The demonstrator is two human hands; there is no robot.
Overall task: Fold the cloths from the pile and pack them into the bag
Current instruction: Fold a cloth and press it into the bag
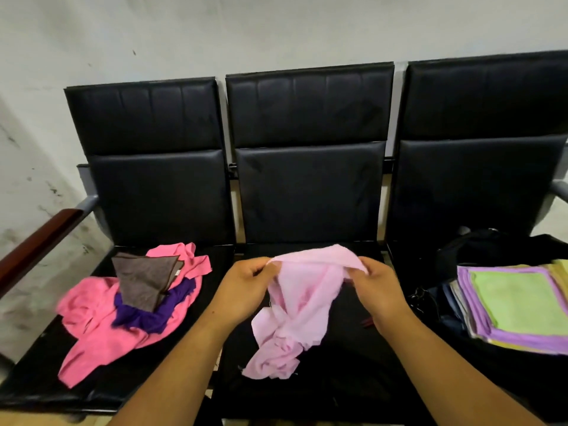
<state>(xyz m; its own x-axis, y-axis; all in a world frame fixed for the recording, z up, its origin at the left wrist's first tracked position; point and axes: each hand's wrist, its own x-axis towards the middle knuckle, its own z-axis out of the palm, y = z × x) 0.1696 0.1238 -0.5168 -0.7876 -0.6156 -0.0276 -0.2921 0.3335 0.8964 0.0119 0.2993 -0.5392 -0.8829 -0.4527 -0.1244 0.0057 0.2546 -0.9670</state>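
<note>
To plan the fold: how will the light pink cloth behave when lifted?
Probably floppy: the light pink cloth sags and bunches below the edge that the left hand and right hand pinch. Likely light: a fingertip pinch holds its edge up.

pale pink cloth (295, 305): showing as soft, matt fabric, fuzzy at the surface.
bright pink cloth (92, 305): looking like matt, fleecy fabric.
purple cloth (147, 318): reading as matt fabric.
brown cloth (141, 278): appearing as matt, fine-napped fabric with a darker stitched edge.
folded stack (516, 305): showing matt, towelling-like fabric.
seat pads (307, 192): shining dully as smooth black leather-like covering.
armrest (33, 241): gleaming as polished reddish wood.
wall (215, 32): showing as matt, scuffed paint.
bag (479, 247): looking like dark matt fabric.
</note>
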